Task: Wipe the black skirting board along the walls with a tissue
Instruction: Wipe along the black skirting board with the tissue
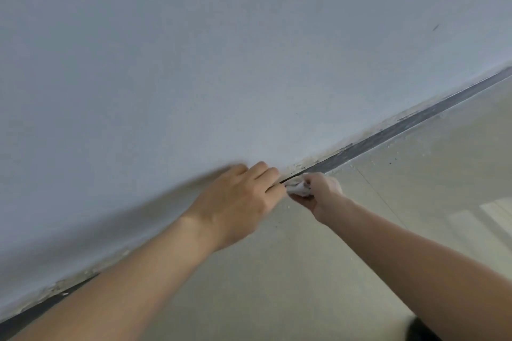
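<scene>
**A:** What filled the view?

**B:** Mostly the pale wall (221, 50), with the beige floor (415, 188) below it. The black skirting board (401, 124) ran between them on a slant, from the lower left corner up to the right edge.

**A:** And the hands?

**B:** They met at the board, about midway along the visible run. The left hand (238, 205) lay open, its fingers fairly straight, with the tips at the foot of the wall and holding nothing. It was blurred, so I couldn't tell how hard it pressed. The right hand (321, 191) was curled round a crumpled white tissue (297, 189) and held it against the board, just beside the left fingertips.

**A:** So which step was that?

**B:** Wiping proper, I judged, and somewhere in the middle of this wall. The stretch up to the right looked streaked grey, and pale crumbs (393, 159) lay on the floor along its foot.

**A:** What did the next move call for?

**B:** Probably sliding the tissue along the board's face towards that dusty stretch. It would need steady pressure, with the wad kept bunched so it didn't shred on the flaky top edge.
</scene>
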